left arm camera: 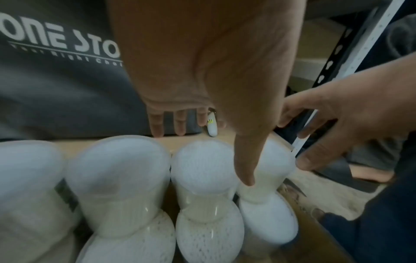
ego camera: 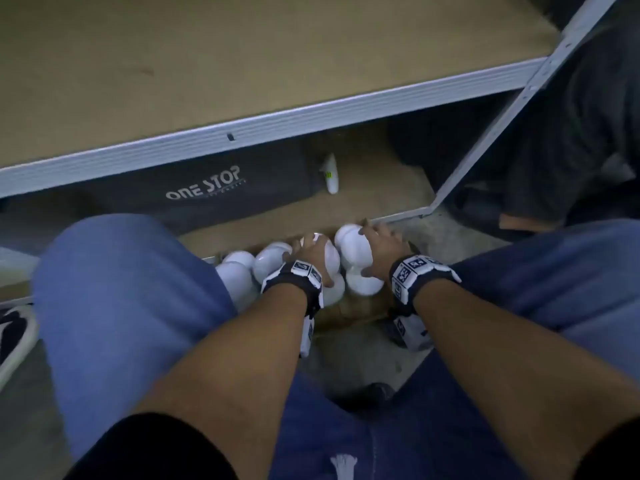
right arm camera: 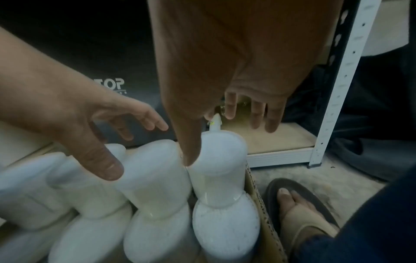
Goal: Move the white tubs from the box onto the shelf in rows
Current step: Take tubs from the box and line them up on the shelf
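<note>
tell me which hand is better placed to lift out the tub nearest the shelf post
Right. The right hand already spreads over the rightmost white tub, its thumb against the tub's side, beside the shelf post. The left hand hovers open over the neighbouring tub.

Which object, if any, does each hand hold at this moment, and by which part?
Neither holds anything yet. The left hand and right hand are spread open over the top tubs in the box, thumbs touching the tub tops, fingers not closed.
</note>
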A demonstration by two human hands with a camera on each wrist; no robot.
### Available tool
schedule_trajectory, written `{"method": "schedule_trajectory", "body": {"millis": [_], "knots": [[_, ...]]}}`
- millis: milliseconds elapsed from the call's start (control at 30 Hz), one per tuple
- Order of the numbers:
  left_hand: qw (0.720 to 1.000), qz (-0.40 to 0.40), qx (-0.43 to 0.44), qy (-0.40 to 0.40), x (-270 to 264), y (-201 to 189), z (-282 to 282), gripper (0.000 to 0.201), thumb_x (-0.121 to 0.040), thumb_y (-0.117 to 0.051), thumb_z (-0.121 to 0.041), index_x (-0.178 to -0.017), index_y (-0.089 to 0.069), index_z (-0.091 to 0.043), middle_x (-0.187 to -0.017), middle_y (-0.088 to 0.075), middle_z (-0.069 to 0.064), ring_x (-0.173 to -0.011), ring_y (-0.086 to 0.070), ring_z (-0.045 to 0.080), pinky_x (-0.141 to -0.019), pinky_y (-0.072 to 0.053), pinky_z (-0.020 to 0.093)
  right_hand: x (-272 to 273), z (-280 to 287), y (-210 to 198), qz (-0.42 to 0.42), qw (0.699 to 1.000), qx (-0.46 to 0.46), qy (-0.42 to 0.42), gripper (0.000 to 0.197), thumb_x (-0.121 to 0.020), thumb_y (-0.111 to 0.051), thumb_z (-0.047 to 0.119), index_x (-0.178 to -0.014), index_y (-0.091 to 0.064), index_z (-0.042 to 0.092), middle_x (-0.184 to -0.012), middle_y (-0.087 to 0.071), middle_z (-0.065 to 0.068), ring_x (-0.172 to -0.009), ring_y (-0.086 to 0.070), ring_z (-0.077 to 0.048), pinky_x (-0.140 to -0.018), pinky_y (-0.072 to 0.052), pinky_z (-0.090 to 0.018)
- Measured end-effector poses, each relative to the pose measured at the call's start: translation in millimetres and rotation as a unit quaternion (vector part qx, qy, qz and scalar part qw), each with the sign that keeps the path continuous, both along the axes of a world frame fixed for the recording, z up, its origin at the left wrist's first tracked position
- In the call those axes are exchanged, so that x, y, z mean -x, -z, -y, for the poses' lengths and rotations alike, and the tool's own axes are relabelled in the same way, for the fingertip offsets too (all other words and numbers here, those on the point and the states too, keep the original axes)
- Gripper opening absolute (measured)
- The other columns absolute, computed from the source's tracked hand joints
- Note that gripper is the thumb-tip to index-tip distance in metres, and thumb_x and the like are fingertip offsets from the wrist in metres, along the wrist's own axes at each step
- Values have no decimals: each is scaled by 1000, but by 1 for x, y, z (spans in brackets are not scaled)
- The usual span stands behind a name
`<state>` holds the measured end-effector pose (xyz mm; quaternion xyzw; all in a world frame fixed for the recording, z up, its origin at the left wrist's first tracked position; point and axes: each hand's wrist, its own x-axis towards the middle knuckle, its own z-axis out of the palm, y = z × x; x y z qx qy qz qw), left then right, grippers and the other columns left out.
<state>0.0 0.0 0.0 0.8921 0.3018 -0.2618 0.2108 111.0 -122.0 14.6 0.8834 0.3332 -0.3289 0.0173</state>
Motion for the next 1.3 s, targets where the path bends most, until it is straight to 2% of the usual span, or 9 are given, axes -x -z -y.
{"method": "schedule_trajectory", "body": {"millis": [167,333,500,700,867,967,1067,1200,1300], "knots": [[998,-14,-35,55,-6,16,-1,103,-55,-84,-42,-140,-27,-31,-144,-27,3,-131,-31,33,-99,-37,49,-6,-20,14,-5,1000,20,-8,104,-59,-80,40,-141,-16,38,-150,-13,-1,-131,-29,-41,-101,-38,-57],[994,23,-94,43,-5,33,3,83,-63,-78,-30,-135,-37,-31,-137,-34,4,-123,-39,32,-92,-42,43,5,-27,28,20,998,48,-23,88,-75,-71,32,-145,-18,31,-154,-10,-5,-132,-27,-39,-102,-34,-49],[997,11,-65,32,-7,35,1,86,-64,-78,-35,-137,-34,-31,-139,-31,4,-124,-38,35,-94,-42,44,9,-35,28,39,998,40,-4,85,-70,-75,39,-140,-27,31,-148,-19,-5,-124,-34,-37,-93,-39,-47],[1000,16,-17,-3,-8,21,-6,93,-58,-83,-30,-137,-33,-30,-138,-31,1,-125,-38,33,-96,-42,44,11,-37,15,38,999,20,4,78,-67,-75,31,-134,-35,32,-139,-24,-4,-121,-35,-37,-90,-40,-47],[998,36,-5,-48,-17,-11,-11,91,-52,-84,-29,-130,-37,-26,-129,-36,-2,-122,-42,30,-93,-40,44,8,-40,-14,57,998,-24,28,72,-58,-72,33,-124,-44,31,-126,-32,-2,-111,-39,-36,-88,-42,-44],[996,69,20,-58,-18,-37,-17,88,-56,-84,-27,-131,-38,-23,-132,-34,0,-123,-40,32,-96,-38,44,0,-43,-41,47,998,-26,24,79,-60,-73,36,-132,-40,34,-131,-29,-2,-119,-36,-37,-94,-43,-47],[993,105,6,-54,-11,-71,-25,91,-58,-85,-29,-135,-38,-22,-136,-34,3,-126,-38,34,-98,-40,43,-3,-44,-75,52,998,-38,15,82,-62,-77,40,-135,-41,35,-141,-25,-3,-130,-28,-40,-103,-37,-51],[987,155,4,-39,2,-122,-31,85,-58,-83,-30,-133,-43,-26,-133,-39,4,-124,-41,33,-101,-42,48,6,-37,-125,74,993,-92,14,74,-63,-76,39,-130,-46,37,-138,-29,-4,-127,-30,-39,-103,-34,-49],[981,191,-1,-17,10,-163,-33,80,-56,-82,-32,-127,-48,-28,-126,-47,5,-117,-48,31,-96,-47,47,11,-28,-161,75,987,-138,17,69,-63,-72,39,-128,-48,36,-135,-33,-5,-122,-33,-39,-102,-36,-49]]}}
